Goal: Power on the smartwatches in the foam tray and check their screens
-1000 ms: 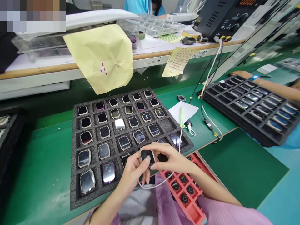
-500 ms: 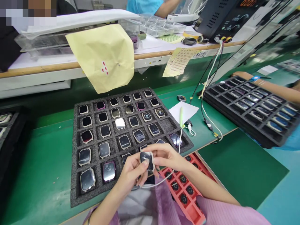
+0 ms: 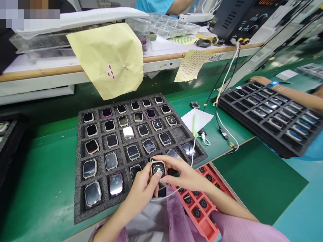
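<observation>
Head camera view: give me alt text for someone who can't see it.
The left hand and right hand hold a smartwatch body, screen lit, above a grey foam tray of similar watches on a green bench. A red tray lies under the right wrist; a co-worker's arm rests beside a black tray at right.

1. My left hand and right hand are both closed on a watch over the near edge of the foam tray. The red tray lies just under my right wrist.
2. Left of the foam tray, the green bench is open.
3. To the right, a white cable and other leads cross the strip before the black tray.
4. At the far side, a yellow sheet hangs from the shelf towards the foam tray's far edge.
</observation>
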Motion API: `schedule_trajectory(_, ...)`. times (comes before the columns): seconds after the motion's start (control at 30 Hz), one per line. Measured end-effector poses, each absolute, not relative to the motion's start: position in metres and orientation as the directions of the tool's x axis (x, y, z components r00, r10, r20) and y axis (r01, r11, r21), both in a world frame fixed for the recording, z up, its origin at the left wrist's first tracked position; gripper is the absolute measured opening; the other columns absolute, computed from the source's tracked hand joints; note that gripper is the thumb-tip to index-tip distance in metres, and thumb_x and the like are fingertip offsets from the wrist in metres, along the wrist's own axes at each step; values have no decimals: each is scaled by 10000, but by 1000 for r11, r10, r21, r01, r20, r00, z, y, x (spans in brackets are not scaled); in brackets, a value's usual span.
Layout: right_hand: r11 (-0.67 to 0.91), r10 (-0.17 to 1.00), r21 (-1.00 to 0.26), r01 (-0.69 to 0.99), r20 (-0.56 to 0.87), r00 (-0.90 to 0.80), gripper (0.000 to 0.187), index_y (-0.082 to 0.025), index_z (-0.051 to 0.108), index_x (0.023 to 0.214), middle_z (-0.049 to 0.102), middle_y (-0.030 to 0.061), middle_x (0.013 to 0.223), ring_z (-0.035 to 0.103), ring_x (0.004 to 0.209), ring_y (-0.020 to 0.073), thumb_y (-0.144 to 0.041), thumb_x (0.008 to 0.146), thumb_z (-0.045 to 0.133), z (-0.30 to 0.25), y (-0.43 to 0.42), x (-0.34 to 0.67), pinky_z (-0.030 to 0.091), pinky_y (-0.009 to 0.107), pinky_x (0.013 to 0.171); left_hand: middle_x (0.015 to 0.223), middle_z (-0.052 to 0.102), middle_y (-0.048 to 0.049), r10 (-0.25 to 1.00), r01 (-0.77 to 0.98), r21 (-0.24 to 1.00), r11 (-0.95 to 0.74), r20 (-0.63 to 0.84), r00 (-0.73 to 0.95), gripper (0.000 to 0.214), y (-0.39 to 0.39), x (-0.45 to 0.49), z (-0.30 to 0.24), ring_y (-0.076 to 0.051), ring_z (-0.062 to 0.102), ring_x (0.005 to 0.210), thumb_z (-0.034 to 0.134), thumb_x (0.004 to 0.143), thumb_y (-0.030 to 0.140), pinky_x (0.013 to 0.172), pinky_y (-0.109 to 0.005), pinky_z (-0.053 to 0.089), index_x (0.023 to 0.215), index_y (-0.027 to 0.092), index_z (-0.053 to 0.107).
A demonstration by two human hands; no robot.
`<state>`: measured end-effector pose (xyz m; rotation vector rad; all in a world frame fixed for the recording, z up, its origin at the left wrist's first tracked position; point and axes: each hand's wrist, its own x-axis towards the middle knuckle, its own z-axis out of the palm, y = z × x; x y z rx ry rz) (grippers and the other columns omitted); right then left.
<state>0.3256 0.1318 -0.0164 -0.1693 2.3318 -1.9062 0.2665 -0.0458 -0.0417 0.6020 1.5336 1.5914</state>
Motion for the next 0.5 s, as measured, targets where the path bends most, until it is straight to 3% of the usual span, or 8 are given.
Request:
schedule_trajectory(0.23,371,-119,-920,-124,86,-989,500,-216,487,1361,632,13,826,565,662,144,-336,903,650,-20,130,326,487,258,628,550,449,70,812,-192,975,110,-199,-549,336,-45,266,-41,-82,421,439,369,977,455,455,-189,348,1055,164,517)
schedule_trajectory(0.5,400,-124,-900,-176,137,-983,493,-196,491,1351,619,4,813,546,645,135,-367,912,638,-20,129,327,486,258,656,681,492,29,809,-157,977,146,-209,-550,322,-48,266,-41,-105,437,582,354,984,446,524,-211,337,1044,175,515)
